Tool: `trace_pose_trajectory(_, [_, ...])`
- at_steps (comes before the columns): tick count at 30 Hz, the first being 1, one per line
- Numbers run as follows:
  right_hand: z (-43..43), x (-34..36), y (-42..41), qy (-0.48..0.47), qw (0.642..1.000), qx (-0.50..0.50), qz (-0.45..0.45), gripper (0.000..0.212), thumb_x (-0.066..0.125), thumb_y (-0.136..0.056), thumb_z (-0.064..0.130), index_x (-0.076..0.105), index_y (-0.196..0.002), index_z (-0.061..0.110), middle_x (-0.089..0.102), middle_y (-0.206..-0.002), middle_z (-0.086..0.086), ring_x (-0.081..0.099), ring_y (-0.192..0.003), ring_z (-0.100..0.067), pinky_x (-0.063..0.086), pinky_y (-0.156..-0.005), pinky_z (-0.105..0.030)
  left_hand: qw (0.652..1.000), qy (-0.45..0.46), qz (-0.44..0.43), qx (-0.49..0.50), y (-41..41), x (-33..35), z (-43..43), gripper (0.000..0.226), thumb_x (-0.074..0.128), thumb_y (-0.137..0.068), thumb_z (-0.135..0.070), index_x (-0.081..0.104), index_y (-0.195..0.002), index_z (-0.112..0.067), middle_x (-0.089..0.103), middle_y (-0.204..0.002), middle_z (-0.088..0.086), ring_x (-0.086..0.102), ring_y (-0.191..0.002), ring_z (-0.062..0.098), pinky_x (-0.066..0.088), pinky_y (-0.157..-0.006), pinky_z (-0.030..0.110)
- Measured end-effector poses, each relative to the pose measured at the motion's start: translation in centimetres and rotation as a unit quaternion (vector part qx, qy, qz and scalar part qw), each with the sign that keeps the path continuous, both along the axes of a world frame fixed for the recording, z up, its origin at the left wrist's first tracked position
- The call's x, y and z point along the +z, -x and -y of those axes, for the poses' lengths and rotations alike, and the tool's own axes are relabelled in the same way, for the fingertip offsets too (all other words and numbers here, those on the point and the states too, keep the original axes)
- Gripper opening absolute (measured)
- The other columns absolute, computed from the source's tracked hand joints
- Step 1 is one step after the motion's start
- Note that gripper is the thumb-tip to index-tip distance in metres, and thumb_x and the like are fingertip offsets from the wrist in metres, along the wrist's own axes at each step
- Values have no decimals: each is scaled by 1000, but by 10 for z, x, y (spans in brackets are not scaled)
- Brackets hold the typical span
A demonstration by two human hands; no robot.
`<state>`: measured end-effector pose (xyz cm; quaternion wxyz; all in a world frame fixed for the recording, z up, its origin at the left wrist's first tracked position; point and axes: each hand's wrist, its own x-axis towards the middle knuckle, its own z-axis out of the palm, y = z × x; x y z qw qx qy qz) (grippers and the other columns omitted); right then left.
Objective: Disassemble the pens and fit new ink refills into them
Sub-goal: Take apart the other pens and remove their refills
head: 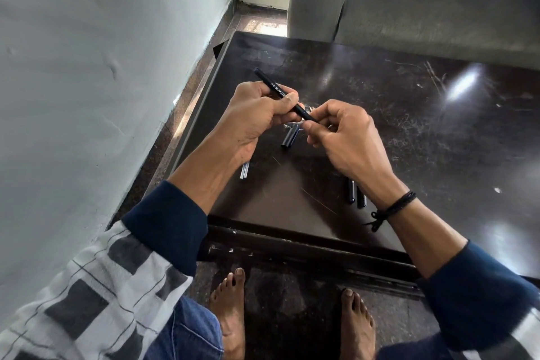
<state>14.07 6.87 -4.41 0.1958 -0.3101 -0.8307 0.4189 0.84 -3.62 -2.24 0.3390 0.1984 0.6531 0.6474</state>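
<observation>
black pen (pixel 301 110), barrel gripped in curled left hand (pixel 257 108), tip pinched by right hand (pixel 344 137), seemingly steadied for unscrewing.

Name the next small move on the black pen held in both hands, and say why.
Probably twist the tip end off: the left hand grips the slim black plastic pen by its barrel while the right hand pinches its tip end.

The pen (pixel 274 88) tip lost among fingers (pixel 314 126) of the right hand (pixel 347 140) (refills (pixel 245 170) half under left hand (pixel 257 114)).
</observation>
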Motion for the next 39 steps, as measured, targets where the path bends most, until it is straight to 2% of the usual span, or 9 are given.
trace_pose_trajectory(4, [-5,2,-2,34,999,27,-16,12,77,-91,24,69,-82,26,75,-69,10,72,-64,-6,60,-75,-34,1000,-8,21,-5,0,1,1,5,66,-93,2,69,-95,4,73,-77,8,72,-71,18,62,-80,28])
trace_pose_trajectory(8, [-6,6,-3,70,995,46,-52,6,80,-89,28,74,-88,27,78,-74,3,74,-71,-16,62,-83,-45,999,-24,47,3,2,3,2,3,67,-93,1,69,-94,1,74,-86,15,73,-76,21,61,-76,25])
trace_pose_trajectory(12, [-10,7,-3,65,996,40,-48,15,85,-81,40,76,-90,33,75,-75,10,63,-66,-2,54,-72,-31,995,-41,60,63,7,4,1,3,70,-91,-1,69,-89,-2,73,-88,16,74,-78,23,61,-73,24])
trace_pose_trajectory(18, [-7,0,-4,-70,993,51,79,20,77,-90,24,79,-109,30,68,-95,15,62,-80,2,42,-77,-14,977,-83,92,175,23,1,4,3,72,-90,-3,69,-89,-2,73,-89,13,75,-77,22,61,-77,27])
trace_pose_trajectory(21, [2,-6,-4,-185,969,105,125,33,67,-97,18,72,-128,30,62,-120,6,58,-105,-20,43,-94,-28,973,-89,105,184,25,0,4,7,72,-89,-4,68,-94,0,73,-87,11,76,-79,22,60,-74,25])
trace_pose_trajectory(24, [7,-10,-3,-222,956,125,144,37,65,-99,21,68,-134,34,55,-129,5,50,-110,-26,43,-102,-38,974,-95,106,178,24,0,3,5,72,-89,-5,68,-88,-4,72,-88,11,76,-81,22,59,-72,24])
trace_pose_trajectory(30, [7,-11,-4,-257,950,110,141,29,75,-90,23,71,-119,28,53,-127,4,47,-109,-26,47,-97,-45,977,-92,98,166,22,0,3,4,72,-89,-6,69,-88,-5,73,-94,15,76,-84,24,59,-73,24])
trace_pose_trajectory(35, [8,-13,-3,-231,953,118,159,32,71,-93,33,68,-125,34,52,-129,8,44,-114,-24,42,-101,-42,978,-88,95,162,21,0,3,4,73,-89,-7,70,-88,-5,73,-93,14,76,-84,25,58,-71,23])
trace_pose_trajectory(39, [6,-14,-2,-226,957,106,146,16,70,-95,31,74,-110,30,54,-120,7,46,-109,-24,43,-98,-41,979,-88,92,161,22,0,2,4,73,-89,-7,69,-87,-5,73,-94,15,76,-87,26,58,-72,23])
